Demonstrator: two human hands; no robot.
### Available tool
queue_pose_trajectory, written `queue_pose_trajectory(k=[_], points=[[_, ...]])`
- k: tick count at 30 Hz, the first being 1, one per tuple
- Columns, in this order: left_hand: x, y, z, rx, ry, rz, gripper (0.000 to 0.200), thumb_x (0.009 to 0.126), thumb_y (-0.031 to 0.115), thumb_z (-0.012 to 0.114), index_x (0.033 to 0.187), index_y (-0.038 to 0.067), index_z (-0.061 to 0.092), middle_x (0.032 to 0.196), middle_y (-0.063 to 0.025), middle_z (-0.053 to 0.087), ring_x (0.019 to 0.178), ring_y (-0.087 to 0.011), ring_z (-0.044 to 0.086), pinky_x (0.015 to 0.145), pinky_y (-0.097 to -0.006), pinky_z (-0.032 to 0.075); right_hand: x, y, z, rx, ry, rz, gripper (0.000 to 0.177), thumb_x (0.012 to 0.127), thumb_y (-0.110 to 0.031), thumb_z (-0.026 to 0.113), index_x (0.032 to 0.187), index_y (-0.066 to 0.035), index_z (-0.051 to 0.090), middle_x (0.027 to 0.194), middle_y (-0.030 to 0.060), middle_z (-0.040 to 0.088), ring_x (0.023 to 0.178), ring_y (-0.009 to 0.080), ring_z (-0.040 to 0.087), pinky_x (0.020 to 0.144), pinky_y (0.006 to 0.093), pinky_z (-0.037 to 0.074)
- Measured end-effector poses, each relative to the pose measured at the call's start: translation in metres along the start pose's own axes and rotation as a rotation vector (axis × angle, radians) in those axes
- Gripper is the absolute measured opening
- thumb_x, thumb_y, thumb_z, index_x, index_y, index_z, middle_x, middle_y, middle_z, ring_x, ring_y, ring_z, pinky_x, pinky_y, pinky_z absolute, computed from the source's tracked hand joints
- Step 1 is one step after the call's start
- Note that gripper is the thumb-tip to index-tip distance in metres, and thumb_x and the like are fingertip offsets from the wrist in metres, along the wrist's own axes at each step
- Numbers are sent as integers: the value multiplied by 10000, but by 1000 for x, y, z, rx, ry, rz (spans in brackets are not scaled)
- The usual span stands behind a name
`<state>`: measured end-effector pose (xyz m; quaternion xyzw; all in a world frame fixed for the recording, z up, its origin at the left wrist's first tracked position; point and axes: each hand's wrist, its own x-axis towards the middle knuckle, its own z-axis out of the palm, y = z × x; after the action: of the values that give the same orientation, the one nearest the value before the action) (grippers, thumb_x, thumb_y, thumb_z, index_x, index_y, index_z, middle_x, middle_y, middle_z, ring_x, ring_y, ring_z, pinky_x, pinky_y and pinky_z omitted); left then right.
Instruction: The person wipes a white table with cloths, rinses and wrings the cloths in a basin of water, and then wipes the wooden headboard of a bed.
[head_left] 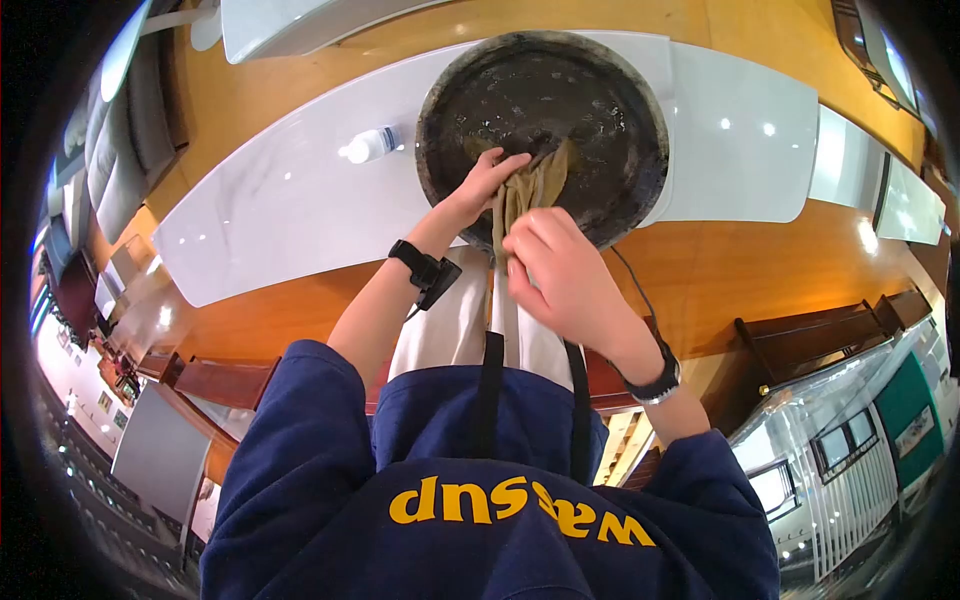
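The olive-brown cloth [535,185] lies bunched on the near part of the round dark pan [585,90], and one end trails over the pan's near rim toward the person. The left hand [483,185] rests inside the pan at its near-left. Its fingers are laid fairly flat and press the cloth's edge onto the metal. The right hand [560,275] sits just outside the near rim, its fingers curled tight round the trailing end of the cloth (a pinch more than a full fist, as far as I can tell).

The wiping looks partway done. The floor of the pan shines wet and streaky, with mottled patches across the middle and far side, and a pale crust shows round much of the rim. I judge most of the surface and the whole rim are left to do.

The pan stands on a white table [300,200], overhanging its near edge a little. A small clear bottle [370,145] lies to the left of the pan, apart from it. Each wrist has a dark band, and a pale apron [450,330] hangs below the pan's near rim.
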<state>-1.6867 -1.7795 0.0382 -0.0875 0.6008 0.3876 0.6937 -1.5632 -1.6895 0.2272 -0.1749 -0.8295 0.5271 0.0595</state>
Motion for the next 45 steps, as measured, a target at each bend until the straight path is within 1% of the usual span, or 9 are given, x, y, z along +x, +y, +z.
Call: queue_pose_trajectory(k=[5, 11, 17, 19, 22, 26, 28, 34, 45], points=[[-50, 41, 30, -38, -10, -77, 921, 697, 226, 723, 1371, 10, 134, 1247, -172, 388, 1059, -251, 492, 872, -330, 432, -14, -38, -25, 111, 53, -77, 167, 652, -22, 586, 804, -12, 519, 874, 128, 482, 854, 317, 502, 748, 386, 438], [-79, 52, 43, -26, -163, 22, 675, 716, -3, 521, 1341, 51, 271, 1112, -140, 493, 868, -231, 590, 743, -347, 505, -37, -37, -31, 247, 100, -141, 181, 646, -59, 587, 807, -16, 516, 973, 141, 501, 894, 331, 505, 784, 389, 427], [-71, 44, 44, -147, -71, 182, 508, 710, -66, 386, 1208, -29, 478, 1084, -126, 571, 972, -186, 565, 862, -301, 446, -36, 15, 4, 675, 778, 377, 133, 809, -127, 444, 853, -19, 508, 991, 102, 516, 894, 199, 484, 789, 319, 390], [-69, 45, 45, -300, -68, 118, 486, 723, -62, 357, 1190, -40, 491, 1066, -135, 581, 942, -194, 584, 846, -307, 458, -25, 43, 12, 1103, 1072, 599, 242, 884, -213, 423, 1015, -21, 489, 998, 86, 523, 935, 186, 487, 856, 341, 391], [-68, 45, 49, -320, -34, 118, 447, 721, -52, 362, 1137, -58, 527, 1032, -138, 598, 910, -186, 598, 826, -298, 469, -22, 97, 39, 1252, 1127, 824, 242, 883, -282, 480, 1011, -77, 496, 988, 53, 514, 915, 148, 483, 808, 324, 395], [-72, 43, 54, -257, -29, 127, 411, 702, -35, 392, 1075, -73, 563, 983, -134, 611, 854, -166, 599, 763, -272, 475, -2, 113, 58, 1374, 1050, 929, 278, 868, -329, 505, 1007, -87, 506, 966, 44, 528, 911, 160, 508, 807, 333, 422], [-74, 41, 54, -230, -2, 112, 402, 695, -27, 400, 1057, -75, 568, 949, -124, 614, 825, -159, 594, 737, -267, 472, 9, 105, 49, 1713, 766, 880, 325, 846, -356, 545, 1024, -86, 510, 972, 51, 548, 902, 176, 540, 793, 337, 446], [-82, 39, 38, -173, -78, 0, 367, 706, 41, 418, 1021, -50, 582, 919, -94, 600, 818, -146, 569, 709, -271, 463, 15, 89, 37, 1592, 612, 912, 393, 828, -298, 585, 1140, -78, 491, 1024, 70, 554, 926, 190, 554, 817, 337, 456], [-94, 18, 55, -509, 292, 94, 452, 826, 300, 456, 1203, 51, 465, 1138, -78, 525, 1052, -201, 488, 928, -346, 357, 14, 117, 62, 1589, 812, 901, 384, 824, -207, 593, 1164, -65, 485, 1026, 68, 548, 937, 211, 554, 819, 372, 461]])
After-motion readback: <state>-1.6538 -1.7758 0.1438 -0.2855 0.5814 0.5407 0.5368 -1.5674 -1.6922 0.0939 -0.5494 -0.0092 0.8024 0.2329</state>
